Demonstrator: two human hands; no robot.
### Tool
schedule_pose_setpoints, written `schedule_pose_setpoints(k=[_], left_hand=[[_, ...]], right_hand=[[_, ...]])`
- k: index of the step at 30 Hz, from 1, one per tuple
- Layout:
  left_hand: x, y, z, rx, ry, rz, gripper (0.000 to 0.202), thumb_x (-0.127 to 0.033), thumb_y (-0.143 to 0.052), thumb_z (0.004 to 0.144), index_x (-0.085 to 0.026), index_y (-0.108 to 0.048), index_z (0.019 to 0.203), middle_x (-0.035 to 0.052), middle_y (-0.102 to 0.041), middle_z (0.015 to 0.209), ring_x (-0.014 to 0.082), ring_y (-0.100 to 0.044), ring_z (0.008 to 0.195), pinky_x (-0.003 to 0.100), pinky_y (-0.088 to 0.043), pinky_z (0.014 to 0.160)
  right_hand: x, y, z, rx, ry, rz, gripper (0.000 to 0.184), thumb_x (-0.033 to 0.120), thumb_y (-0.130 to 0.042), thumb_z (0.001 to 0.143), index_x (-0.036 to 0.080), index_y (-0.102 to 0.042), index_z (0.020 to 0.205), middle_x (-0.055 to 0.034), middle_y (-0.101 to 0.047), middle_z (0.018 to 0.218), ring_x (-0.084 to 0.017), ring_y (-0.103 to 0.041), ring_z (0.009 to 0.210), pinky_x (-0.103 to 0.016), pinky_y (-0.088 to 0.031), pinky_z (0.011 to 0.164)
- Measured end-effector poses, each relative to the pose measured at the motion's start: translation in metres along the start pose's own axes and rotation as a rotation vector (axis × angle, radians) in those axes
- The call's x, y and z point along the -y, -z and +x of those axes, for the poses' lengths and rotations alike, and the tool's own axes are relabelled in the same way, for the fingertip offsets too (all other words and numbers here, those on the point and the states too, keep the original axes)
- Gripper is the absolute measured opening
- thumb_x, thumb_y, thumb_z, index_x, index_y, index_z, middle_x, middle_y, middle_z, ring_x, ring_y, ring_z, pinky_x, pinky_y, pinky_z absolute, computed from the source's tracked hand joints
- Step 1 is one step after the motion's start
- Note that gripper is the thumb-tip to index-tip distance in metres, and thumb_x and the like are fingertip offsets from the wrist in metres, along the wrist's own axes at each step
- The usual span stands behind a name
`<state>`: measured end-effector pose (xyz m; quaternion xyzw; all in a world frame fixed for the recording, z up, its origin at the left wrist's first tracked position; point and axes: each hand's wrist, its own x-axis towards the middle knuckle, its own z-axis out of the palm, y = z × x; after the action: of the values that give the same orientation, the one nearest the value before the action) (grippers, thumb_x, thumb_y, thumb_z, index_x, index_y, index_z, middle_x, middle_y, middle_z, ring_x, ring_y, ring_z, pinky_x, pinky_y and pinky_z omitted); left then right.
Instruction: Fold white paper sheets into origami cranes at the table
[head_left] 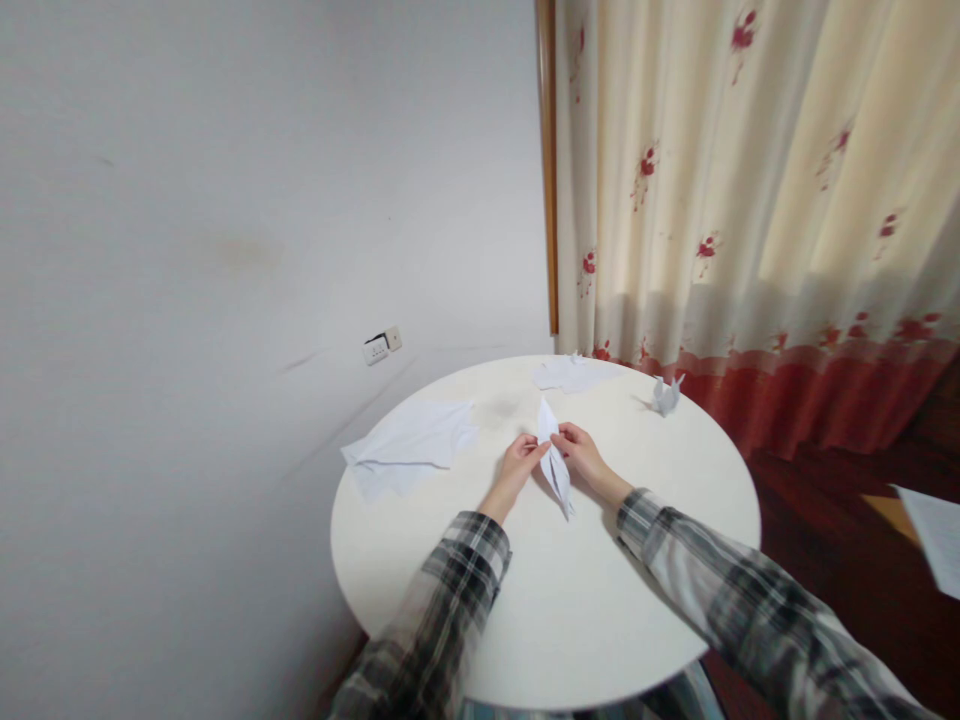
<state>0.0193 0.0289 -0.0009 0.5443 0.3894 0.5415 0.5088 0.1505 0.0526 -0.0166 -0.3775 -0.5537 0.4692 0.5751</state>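
Note:
Between my two hands is a narrow, pointed piece of folded white paper, held just above the middle of the round table. My left hand pinches its left edge with thumb and fingers. On the opposite side, my right hand grips the right edge, its thumb on the paper's face. One tip of the paper points away from me, and the lower end, split into layers, points toward me. The fingers behind the paper are partly hidden.
The white round table stands near a wall. Loose white sheets lie at its left edge, and more paper lies at the back. A folded paper figure stands at the right rear. Beyond hangs a floral curtain.

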Motion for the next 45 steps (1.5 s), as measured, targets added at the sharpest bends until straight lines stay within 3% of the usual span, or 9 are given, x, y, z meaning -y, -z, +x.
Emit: schedule_pose_setpoints(k=[9, 19, 28, 39, 45], left_hand=[[-0.004, -0.001, -0.003, 0.030, 0.095, -0.088, 0.038, -0.048, -0.069, 0.057, -0.016, -0.050, 0.064, -0.0025, -0.052, 0.061, 0.0101, -0.049, 0.060, 0.023, -0.038, 0.061], [0.003, 0.001, 0.001, 0.003, 0.034, -0.021, 0.036, -0.048, -0.067, 0.060, -0.016, -0.052, 0.066, -0.0028, -0.053, 0.060, 0.0097, -0.048, 0.057, 0.021, -0.036, 0.056], [0.001, -0.001, -0.002, 0.108, 0.090, 0.040, 0.032, -0.041, -0.070, 0.060, -0.016, -0.054, 0.071, -0.0003, -0.057, 0.062, 0.0109, -0.051, 0.056, 0.022, -0.037, 0.055], [-0.003, -0.001, -0.005, 0.152, 0.044, 0.151, 0.025, -0.039, -0.063, 0.065, -0.016, -0.052, 0.065, -0.0052, -0.044, 0.052, 0.0064, -0.037, 0.044, 0.021, -0.025, 0.044], [-0.002, -0.002, -0.006, 0.115, 0.067, 0.130, 0.024, -0.039, -0.061, 0.065, -0.017, -0.051, 0.066, -0.0035, -0.048, 0.054, 0.0081, -0.042, 0.046, 0.021, -0.028, 0.044]], right_hand=[[0.006, 0.000, -0.002, 0.004, -0.035, 0.056, 0.029, 0.040, -0.065, 0.057, 0.019, -0.055, 0.074, -0.0004, -0.059, 0.064, -0.015, -0.052, 0.060, -0.028, -0.042, 0.059], [0.000, 0.001, -0.001, -0.022, 0.005, 0.022, 0.027, 0.040, -0.061, 0.060, 0.019, -0.055, 0.075, -0.0010, -0.058, 0.068, -0.015, -0.052, 0.063, -0.028, -0.041, 0.060], [0.004, 0.003, 0.001, -0.229, 0.100, -0.022, 0.029, 0.044, -0.056, 0.064, 0.020, -0.050, 0.078, -0.0004, -0.053, 0.072, -0.014, -0.051, 0.063, -0.027, -0.042, 0.058], [0.009, 0.012, 0.001, -0.466, 0.174, -0.081, 0.026, 0.043, -0.051, 0.070, 0.020, -0.051, 0.082, -0.0018, -0.054, 0.075, -0.014, -0.048, 0.065, -0.028, -0.042, 0.062], [0.009, 0.010, 0.002, -0.413, 0.155, -0.037, 0.025, 0.041, -0.053, 0.069, 0.020, -0.050, 0.082, -0.0018, -0.054, 0.074, -0.014, -0.048, 0.064, -0.026, -0.042, 0.059]])
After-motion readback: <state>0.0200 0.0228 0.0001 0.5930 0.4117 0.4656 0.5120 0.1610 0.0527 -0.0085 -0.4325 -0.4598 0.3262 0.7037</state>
